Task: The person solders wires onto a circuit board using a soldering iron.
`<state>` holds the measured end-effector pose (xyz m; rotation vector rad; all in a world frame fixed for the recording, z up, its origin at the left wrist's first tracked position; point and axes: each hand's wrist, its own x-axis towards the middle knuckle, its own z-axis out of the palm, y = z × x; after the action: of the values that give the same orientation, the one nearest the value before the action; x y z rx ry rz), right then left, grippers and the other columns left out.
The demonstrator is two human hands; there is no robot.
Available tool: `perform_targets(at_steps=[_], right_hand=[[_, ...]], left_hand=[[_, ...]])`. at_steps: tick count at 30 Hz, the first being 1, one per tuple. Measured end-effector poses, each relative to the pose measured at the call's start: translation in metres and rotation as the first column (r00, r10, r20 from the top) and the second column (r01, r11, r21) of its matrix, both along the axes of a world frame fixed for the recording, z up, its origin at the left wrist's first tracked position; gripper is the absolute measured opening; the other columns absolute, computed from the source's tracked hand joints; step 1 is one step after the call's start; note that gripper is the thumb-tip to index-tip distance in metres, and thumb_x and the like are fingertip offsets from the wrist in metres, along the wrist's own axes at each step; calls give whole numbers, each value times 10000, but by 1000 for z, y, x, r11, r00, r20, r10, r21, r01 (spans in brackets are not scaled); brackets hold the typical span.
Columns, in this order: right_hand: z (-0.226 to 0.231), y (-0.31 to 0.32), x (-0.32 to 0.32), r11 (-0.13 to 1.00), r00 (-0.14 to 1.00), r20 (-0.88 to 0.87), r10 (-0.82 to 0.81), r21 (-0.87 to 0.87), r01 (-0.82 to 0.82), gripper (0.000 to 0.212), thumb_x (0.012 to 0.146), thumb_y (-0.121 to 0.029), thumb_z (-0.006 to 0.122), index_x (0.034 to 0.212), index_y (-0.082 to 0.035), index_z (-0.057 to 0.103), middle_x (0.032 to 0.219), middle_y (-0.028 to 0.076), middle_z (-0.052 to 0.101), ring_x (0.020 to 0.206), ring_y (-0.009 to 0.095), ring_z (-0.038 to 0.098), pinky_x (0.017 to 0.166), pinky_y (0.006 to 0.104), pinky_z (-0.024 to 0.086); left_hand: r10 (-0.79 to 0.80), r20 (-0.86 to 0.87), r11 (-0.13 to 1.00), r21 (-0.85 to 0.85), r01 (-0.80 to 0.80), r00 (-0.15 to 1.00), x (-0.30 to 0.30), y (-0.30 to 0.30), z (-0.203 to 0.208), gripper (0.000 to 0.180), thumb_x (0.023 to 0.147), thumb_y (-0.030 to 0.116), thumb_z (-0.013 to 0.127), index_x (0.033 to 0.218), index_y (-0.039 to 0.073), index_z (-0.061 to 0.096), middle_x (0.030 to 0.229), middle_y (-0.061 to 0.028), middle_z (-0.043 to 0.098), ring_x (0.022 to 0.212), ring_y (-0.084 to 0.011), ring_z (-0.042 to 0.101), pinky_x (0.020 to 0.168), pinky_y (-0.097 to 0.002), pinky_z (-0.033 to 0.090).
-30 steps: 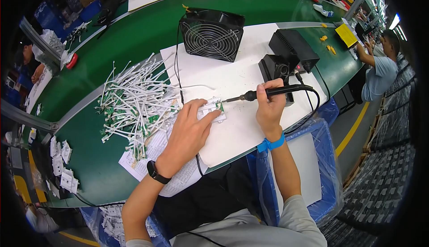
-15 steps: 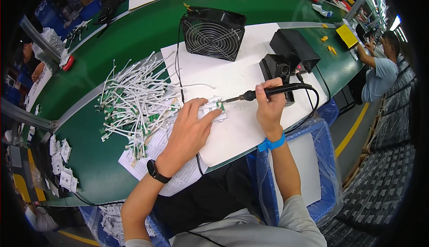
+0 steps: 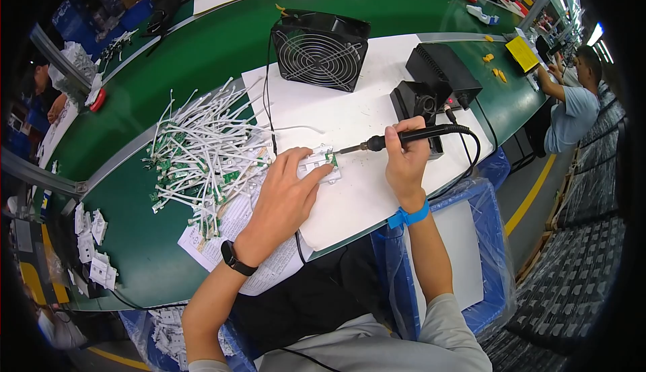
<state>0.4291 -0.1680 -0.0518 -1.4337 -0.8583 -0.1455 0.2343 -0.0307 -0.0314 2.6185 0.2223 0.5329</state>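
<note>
Head view: L hand (image 3: 286, 187) lies over a white part (image 3: 311, 164) on the white sheet (image 3: 353, 207), thumb by the part's green PCB (image 3: 330, 157); can't tell if its fingers pinch or only press. R hand (image 3: 407, 166) has its fingers wrapped round the iron (image 3: 376, 144), tip pointing L at the PCB's upper edge; contact too small to tell. Pile of white wires (image 3: 205, 140) w/ green bds sits L of the L hand, near printed paper (image 3: 276, 267). Fan (image 3: 321, 55) stands on sheet's far end, black box (image 3: 441, 69) to its R. Spare parts (image 3: 102, 271) at bench (image 3: 155, 264) L end. Lined blue bin (image 3: 494, 237) below, R side. Co-worker (image 3: 572, 109) far R.
</note>
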Motion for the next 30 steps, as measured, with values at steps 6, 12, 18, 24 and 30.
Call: perform_targets(at_steps=[6,12,18,24,30], right_hand=[[0,1,0,1000,1000,7,-5,-1,5,173,957,-85,694,905,-36,537,763,6,509,636,55,444,548,234,342],[0,-2,-3,998,999,-30,-40,57,41,164,977,-98,669,921,-54,522,731,-14,492,629,40,424,545,219,327],[1,-6,-2,991,996,-64,-56,117,63,158,991,-109,648,927,-65,510,716,-28,482,625,31,412,546,212,322],[-1,-8,-2,988,992,-112,-51,136,66,156,975,-105,662,920,-59,524,717,-20,489,617,40,419,547,224,334],[-7,-13,-1,993,991,-71,115,9,-115,149,976,-86,652,947,-75,506,788,-14,528,678,51,435,610,217,372]], left_hand=[[0,0,1000,-5,0,1000,0,1,-1,349,873,43,666,1216,106,685,1327,-186,532,1262,-378,487,1067,-446,423],[-2,-2,999,-37,2,1000,-1,1,-2,351,876,38,663,1220,103,683,1344,-191,524,1287,-387,479,1078,-447,422],[-9,-9,985,-170,8,1000,-4,4,-1,390,884,22,645,1263,113,660,1387,-189,505,1311,-395,468,1093,-439,418],[-8,-83,998,-65,2,997,-2,0,10,486,896,27,640,1367,140,614,1382,-182,503,1300,-382,479,1064,-428,444],[-37,-100,995,-92,28,994,-1,5,14,493,908,32,639,1387,145,605,1380,-171,506,1287,-367,492,1043,-422,462]])
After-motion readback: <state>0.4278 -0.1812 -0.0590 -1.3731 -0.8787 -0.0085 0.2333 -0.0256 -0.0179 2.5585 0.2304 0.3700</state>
